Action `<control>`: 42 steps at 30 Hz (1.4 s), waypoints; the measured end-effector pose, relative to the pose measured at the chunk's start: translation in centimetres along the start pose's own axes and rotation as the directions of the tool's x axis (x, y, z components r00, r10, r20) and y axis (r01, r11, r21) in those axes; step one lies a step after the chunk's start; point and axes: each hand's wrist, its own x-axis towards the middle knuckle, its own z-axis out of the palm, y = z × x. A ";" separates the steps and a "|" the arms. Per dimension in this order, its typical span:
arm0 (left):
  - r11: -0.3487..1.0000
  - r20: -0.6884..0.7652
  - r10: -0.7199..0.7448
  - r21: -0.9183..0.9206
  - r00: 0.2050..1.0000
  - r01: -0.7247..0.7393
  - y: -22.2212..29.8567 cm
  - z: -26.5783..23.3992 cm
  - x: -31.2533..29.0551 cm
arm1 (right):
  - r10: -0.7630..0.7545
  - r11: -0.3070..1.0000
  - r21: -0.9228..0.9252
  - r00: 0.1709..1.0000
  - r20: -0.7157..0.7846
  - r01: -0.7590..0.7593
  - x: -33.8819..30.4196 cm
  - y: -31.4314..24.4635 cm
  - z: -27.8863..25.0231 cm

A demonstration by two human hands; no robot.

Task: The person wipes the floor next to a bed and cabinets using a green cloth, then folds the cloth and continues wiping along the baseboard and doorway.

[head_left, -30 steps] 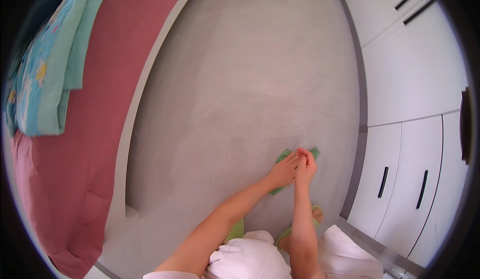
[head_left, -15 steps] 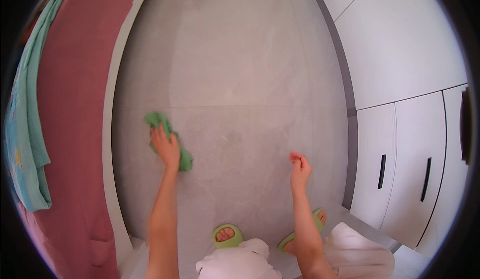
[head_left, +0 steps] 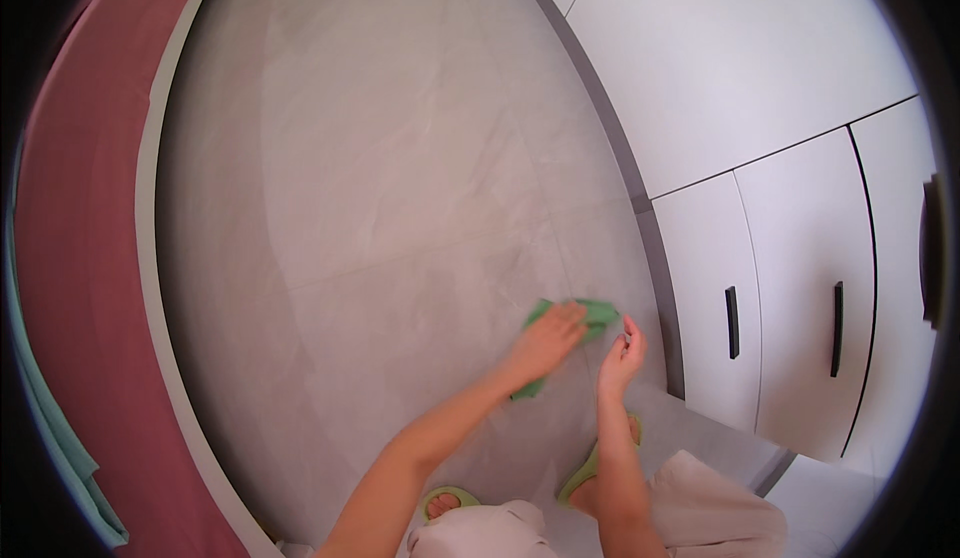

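Note:
A green cloth (head_left: pixel 600 315) lies crumpled on the grey floor (head_left: pixel 400 208), right of the middle. My left hand (head_left: pixel 550 340) presses down on it, palm over the cloth, slightly blurred by motion. Bits of the cloth stick out past the fingers and below the wrist. Just to the right, my right hand (head_left: pixel 622 358) hovers close to the cloth's edge. Its fingers are loosely bent and somewhat apart, with nothing visible in them.
White cabinets (head_left: pixel 700 288) with black handles stand along the right, above a dark grey base strip (head_left: pixel 662 288). A bed edge with a pink cover (head_left: pixel 90 258) runs down the left, with teal fabric (head_left: pixel 60 458) hanging there. My green slippers (head_left: pixel 455 495) are at the bottom.
My left hand has swept the green cloth across the floor from the left to the right, beside my right hand. The view has turned toward the cabinets.

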 end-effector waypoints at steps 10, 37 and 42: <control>0.646 -0.456 -0.621 0.162 0.638 0.746 -23.5 -12.0 7.7 | -0.159 0.907 -0.399 0.987 -0.023 0.137 -0.5 0.4 5.5; 0.945 -0.106 -0.253 0.185 0.962 0.269 -14.6 -1.6 16.7 | 0.016 0.998 0.062 0.957 -0.288 0.002 2.1 -2.4 -10.7; 0.998 0.142 0.048 -0.051 0.989 -0.041 -2.1 4.7 15.0 | -0.128 0.992 -0.026 0.979 -0.159 0.126 1.6 -5.9 -17.9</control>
